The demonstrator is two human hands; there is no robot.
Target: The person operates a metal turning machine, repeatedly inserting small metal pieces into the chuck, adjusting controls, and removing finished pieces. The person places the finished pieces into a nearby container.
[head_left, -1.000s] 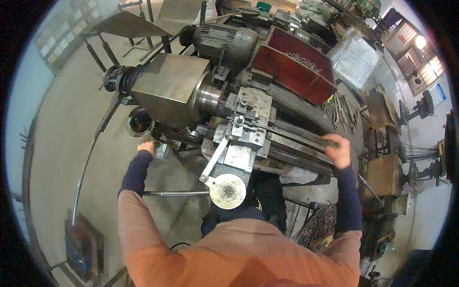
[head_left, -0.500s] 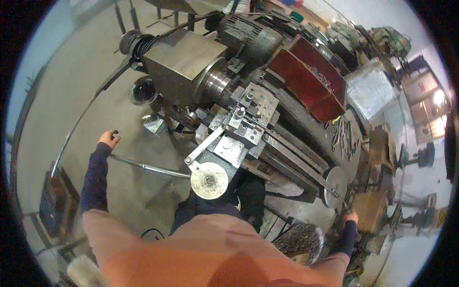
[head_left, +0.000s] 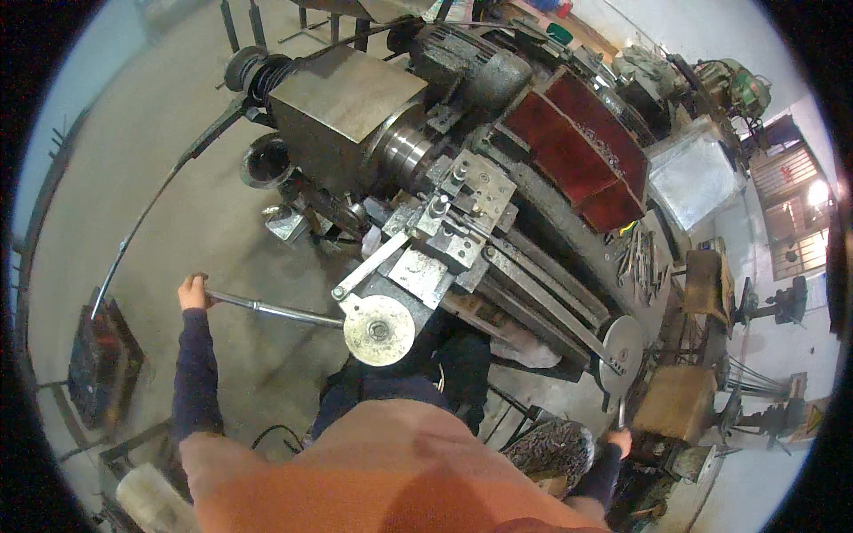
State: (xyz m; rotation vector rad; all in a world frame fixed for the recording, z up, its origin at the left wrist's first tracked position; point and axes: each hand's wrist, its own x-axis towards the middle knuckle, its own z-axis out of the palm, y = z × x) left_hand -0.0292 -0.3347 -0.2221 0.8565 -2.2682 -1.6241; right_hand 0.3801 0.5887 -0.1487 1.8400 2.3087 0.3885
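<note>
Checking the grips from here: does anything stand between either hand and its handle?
Nothing visible does: the left hand holds the outer end of the long metal handle, and the right hand holds the grey wheel's short handle.

Workshop interior. The grey floor extends at left to a dark edge along the pale blue wall. At upper right, a white wall; below it, a barred window with a bright light. A legged stand is cut off at the top.
</note>
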